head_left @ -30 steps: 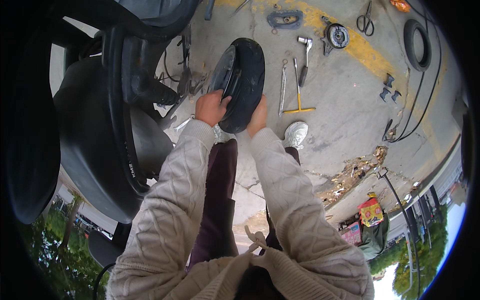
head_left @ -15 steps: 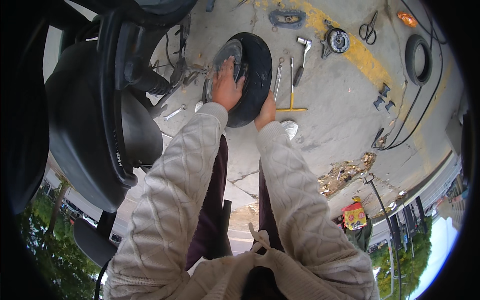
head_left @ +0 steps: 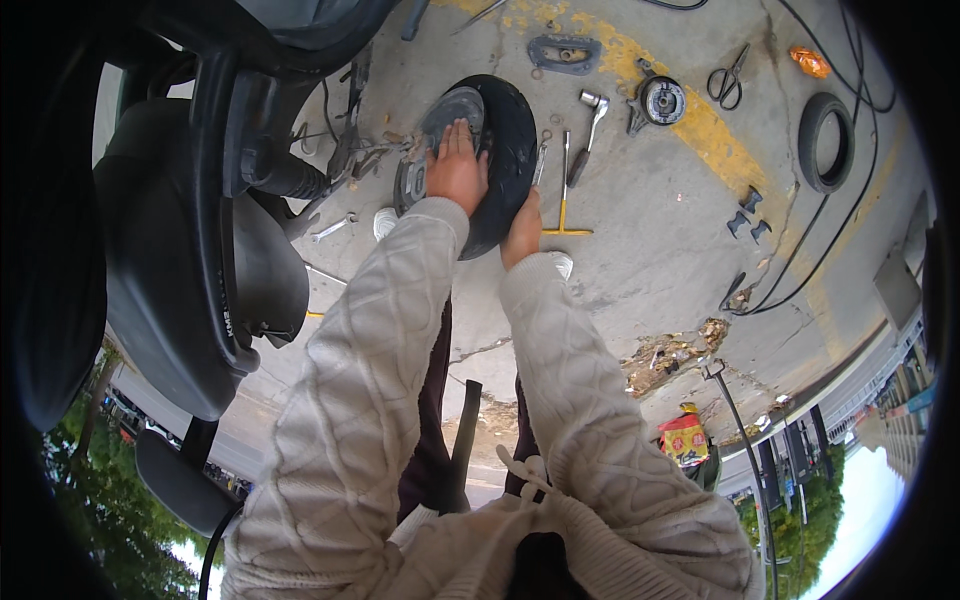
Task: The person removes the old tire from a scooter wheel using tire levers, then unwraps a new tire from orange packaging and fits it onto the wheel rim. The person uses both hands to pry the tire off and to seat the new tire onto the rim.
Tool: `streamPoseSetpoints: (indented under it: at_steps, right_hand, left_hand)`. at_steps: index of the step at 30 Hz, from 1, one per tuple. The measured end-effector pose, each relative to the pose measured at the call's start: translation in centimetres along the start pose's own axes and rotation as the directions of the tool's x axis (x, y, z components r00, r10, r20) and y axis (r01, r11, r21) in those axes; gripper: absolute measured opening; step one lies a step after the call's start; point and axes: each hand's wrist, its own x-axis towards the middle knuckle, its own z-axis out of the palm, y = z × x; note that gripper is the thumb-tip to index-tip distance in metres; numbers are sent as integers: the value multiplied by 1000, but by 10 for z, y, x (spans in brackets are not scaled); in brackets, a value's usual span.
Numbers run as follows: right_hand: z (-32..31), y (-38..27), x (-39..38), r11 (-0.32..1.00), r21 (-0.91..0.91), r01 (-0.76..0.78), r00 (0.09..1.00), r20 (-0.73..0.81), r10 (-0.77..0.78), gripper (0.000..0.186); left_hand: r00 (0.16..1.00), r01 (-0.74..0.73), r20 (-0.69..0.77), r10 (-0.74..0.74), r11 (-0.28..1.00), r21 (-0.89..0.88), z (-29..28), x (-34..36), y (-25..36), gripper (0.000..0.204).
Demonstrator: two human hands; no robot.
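Note:
A scooter wheel with a black tyre (head_left: 513, 150) stands tilted in front of me beside the scooter's frame. My left hand (head_left: 458, 172) lies on the wheel's grey hub side, fingers stretched out flat and thumb apart. On the tyre's lower right edge my right hand (head_left: 522, 228) has its fingers curled round the rubber, with the fingertips partly hidden. Just right of the tyre lie a yellow T-handle wrench (head_left: 566, 205) and a ratchet wrench (head_left: 588, 135).
The black scooter body (head_left: 165, 260) fills the left side. On the concrete lie an open-end wrench (head_left: 333, 228), a round brake part (head_left: 661, 100), scissors (head_left: 728, 80), a loose tyre (head_left: 826, 143), several small dark blocks (head_left: 745, 212) and a black cable (head_left: 835, 225). A broken patch of ground (head_left: 670, 360) is lower right.
The view has shifted slightly, so the floor items appear farther left. The wheel is turned a little, its hub side showing more, and both hands stay on it.

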Motion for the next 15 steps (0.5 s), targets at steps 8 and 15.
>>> streamPoseSetpoints:
  at_steps: [8,15]
  right_hand:
    - [17,-14,-22,995,95,-8,999,43,4,85]
    - [15,-31,-33,972,231,-30,971,236,-26,79]
  left_hand:
    - [997,23,69,-18,997,-73,-8,18,-3,64]
    - [999,30,39,-25,989,-143,-9,32,4,63]
